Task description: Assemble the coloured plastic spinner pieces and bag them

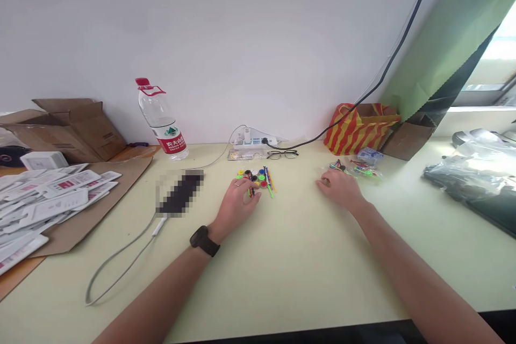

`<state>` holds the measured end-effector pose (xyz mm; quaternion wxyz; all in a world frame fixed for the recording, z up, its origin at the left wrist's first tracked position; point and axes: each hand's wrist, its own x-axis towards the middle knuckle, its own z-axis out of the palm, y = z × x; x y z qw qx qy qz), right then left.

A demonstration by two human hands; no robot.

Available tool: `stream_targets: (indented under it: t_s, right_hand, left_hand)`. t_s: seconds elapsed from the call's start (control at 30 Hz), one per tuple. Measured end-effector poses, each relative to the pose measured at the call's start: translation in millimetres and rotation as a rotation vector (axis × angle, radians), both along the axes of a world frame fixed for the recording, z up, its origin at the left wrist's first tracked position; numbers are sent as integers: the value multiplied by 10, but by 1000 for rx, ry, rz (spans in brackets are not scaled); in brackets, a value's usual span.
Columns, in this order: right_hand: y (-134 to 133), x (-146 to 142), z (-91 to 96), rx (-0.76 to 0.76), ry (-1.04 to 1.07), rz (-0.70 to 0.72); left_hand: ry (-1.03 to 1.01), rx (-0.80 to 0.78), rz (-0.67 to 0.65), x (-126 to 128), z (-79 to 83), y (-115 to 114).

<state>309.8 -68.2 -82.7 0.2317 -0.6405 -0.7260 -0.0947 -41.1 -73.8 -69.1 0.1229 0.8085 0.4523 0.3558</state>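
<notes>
Over a cluster of small coloured discs (262,177) rests my left hand (236,203), wearing a ring and a black watch. Its fingers are curled, with thin coloured sticks (251,192) showing between the thumb and forefinger. More long thin sticks (270,180) lie just right of the discs, in blue, yellow, red and green. Farther right, my right hand (342,188) is closed low over the table, its fingertips partly hidden. Small coloured pieces (337,166) in clear plastic show just behind it, and another clear bag of coloured pieces (366,170) lies beside it.
A power strip (253,141), a clear case (245,155) and glasses (282,155) lie by the wall. At left are a water bottle (171,134), a pixelated dark device (181,193) on a cable, and piled white tags (60,188). A striped bag (342,131) stands back right.
</notes>
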Motion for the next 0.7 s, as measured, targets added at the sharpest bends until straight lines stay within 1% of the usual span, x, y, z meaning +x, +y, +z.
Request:
stream_targets:
  t_s: [0.07,0.13,0.23,0.3,0.37,0.43,0.57,0.7]
  right_hand:
    - [0,-88,-42,9,25,37]
    - [-27,-264,-81,19,44,114]
    - [-112,-621,-118,6,46,271]
    - [-161,-846,-115,-19,46,443]
    - [-164,-1027,-92,-20,70,522]
    - [-104,-1182,-66,-34,80,545]
    - [161,-1509,-47,-116,106,474]
    - [386,-1776,-74,-148,101,478]
  left_hand:
    - [85,43,37,-33,-53,36]
    - [193,8,81,-63,-128,71]
    - [293,-88,117,-85,-232,109]
    - [317,-107,128,-79,-268,121]
    - [331,-110,140,-63,-275,122]
    - [346,-109,147,-48,-266,115]
    - [373,-93,152,-32,-240,98]
    - [371,-74,150,-30,-235,92]
